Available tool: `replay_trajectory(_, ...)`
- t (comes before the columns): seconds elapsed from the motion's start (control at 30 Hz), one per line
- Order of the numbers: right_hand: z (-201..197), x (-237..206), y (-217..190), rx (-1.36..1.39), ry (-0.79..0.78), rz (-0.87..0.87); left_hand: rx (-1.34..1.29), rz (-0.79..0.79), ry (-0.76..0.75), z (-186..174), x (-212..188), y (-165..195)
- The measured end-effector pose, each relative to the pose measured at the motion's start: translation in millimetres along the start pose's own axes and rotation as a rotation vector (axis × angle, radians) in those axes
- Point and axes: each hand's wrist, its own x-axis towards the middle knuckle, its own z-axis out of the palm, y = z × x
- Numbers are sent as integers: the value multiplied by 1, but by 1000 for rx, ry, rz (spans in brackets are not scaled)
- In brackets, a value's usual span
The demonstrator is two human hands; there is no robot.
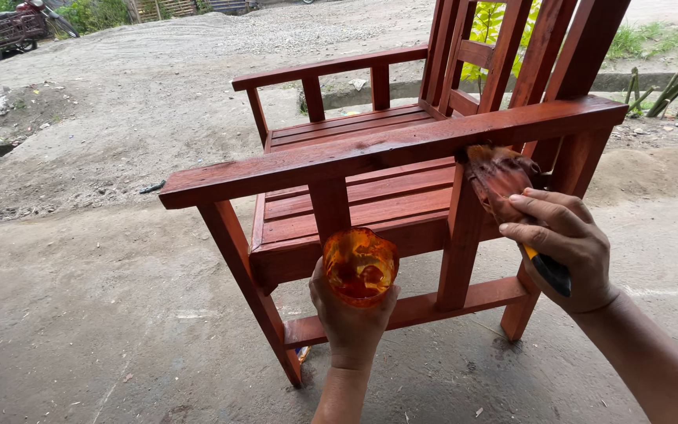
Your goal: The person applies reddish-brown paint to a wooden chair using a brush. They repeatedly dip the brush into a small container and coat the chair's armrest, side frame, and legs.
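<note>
While I watch through the head camera, my left hand [352, 322] is wrapped around a cut-off plastic cup [360, 265] of amber-red stain, held in front of the red wooden chair [370, 169], just below its near armrest [390, 145]. Further right, my right hand [565, 243] is clenched on a paintbrush [504, 184] with a yellow and black handle, its stained bristles pressed against the underside of that armrest beside the chair's back post. Beneath the chair lies a bare concrete floor [103, 314].
</note>
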Motion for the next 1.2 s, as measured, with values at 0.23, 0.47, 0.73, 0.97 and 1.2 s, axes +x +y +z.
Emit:
replay_trajectory(0.23, 9, -27, -19, 72, -65, 191, -59, 54, -3, 0, 0, 5)
replay_trajectory(0.47, 4, -7, -5, 53, 175, 247, -138, -34, -28, 5, -4, 10)
replay_trajectory(0.73, 49, -87, -12, -30, 24, 285, -128, 6, -60, 16, -8, 0)
replay_trajectory(0.97, 77, -185, -33, -18, -214, 456, -165, -18, -94, 22, -12, -5)
replay_trajectory(1.2, 100, -175, -74, 192, -184, 675, -227, -87, -98, 21, -9, 0)
